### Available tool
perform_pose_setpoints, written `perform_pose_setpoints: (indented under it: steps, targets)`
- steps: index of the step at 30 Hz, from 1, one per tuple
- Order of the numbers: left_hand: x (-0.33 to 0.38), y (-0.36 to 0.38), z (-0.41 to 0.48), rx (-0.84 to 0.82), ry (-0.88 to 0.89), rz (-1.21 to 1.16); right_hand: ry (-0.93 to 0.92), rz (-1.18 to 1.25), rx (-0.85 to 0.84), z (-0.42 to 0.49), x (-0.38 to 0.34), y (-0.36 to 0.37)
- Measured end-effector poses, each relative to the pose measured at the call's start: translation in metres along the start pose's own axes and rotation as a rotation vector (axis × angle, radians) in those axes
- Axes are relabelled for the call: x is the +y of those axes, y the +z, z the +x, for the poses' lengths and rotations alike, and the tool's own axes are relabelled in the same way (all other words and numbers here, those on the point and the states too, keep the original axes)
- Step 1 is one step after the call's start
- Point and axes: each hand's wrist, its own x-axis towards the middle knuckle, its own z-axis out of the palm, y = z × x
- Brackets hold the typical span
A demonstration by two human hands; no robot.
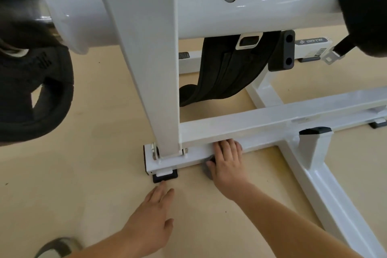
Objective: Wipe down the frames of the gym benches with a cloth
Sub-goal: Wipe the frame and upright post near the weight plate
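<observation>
Nearest, left hand [156, 213] low over the floor [94, 174], fingers straight, holding nothing. White frame [251, 123]: likely heavy, rigid, glossy and slick; for rubbing, not lifting. Open room along its near side, bounded by upright [165, 90] and cross leg [326, 201]. Weight plate [41, 98] crowding left. Right hand [227, 159] on the bottom rail [194, 159], fingers nearly straight, pressing soft grey cloth [206, 174] flat.
</observation>
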Motion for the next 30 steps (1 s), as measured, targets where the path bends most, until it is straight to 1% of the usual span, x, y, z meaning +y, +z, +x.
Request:
perform_pose_setpoints:
  steps: [1,2,4,6,8,10,11,13,15,17,22,25,27,30]
  targets:
    - [-0.003,0.0,0.0,0.007,0.007,-0.015,-0.095,-0.017,0.002,0.001,-0.008,0.004]
    - [-0.005,0.0,0.0,0.014,0.012,-0.032,-0.143,-0.024,-0.006,0.005,-0.01,0.003]
    - [-0.009,-0.001,-0.001,0.03,0.009,-0.067,-0.159,-0.048,-0.008,0.012,0.0,-0.002]
    - [-0.011,-0.001,-0.002,0.059,0.004,-0.113,-0.149,-0.08,0.002,0.014,0.017,-0.007]
    - [-0.012,-0.001,-0.003,0.084,0.007,-0.157,-0.085,-0.09,-0.006,0.014,0.023,-0.008]
    - [-0.014,-0.001,-0.006,0.099,-0.004,-0.189,-0.013,-0.098,-0.005,0.011,0.009,-0.002]
    - [-0.014,-0.001,-0.007,0.102,-0.014,-0.199,-0.009,-0.097,-0.011,0.01,-0.001,0.002]
    - [-0.011,-0.002,-0.01,0.107,-0.024,-0.213,-0.108,-0.115,-0.025,0.006,-0.019,0.011]
    - [-0.007,-0.005,-0.015,0.113,-0.033,-0.231,-0.233,-0.139,0.005,0.007,-0.027,0.014]
    - [-0.005,-0.007,-0.02,0.116,-0.051,-0.24,-0.251,-0.147,0.053,0.009,-0.02,0.012]
    - [-0.004,-0.005,-0.039,0.086,-0.125,-0.248,-0.106,-0.142,0.055,-0.011,-0.002,0.011]
    - [-0.001,-0.006,-0.05,0.05,-0.162,-0.262,-0.053,-0.116,-0.018,-0.024,0.003,0.002]
    - [0.003,-0.005,-0.051,0.059,-0.174,-0.271,0.049,-0.066,-0.088,-0.028,0.013,-0.018]
    - [0.007,0.0,-0.037,0.09,-0.171,-0.254,0.193,-0.065,-0.048,-0.037,0.027,-0.041]
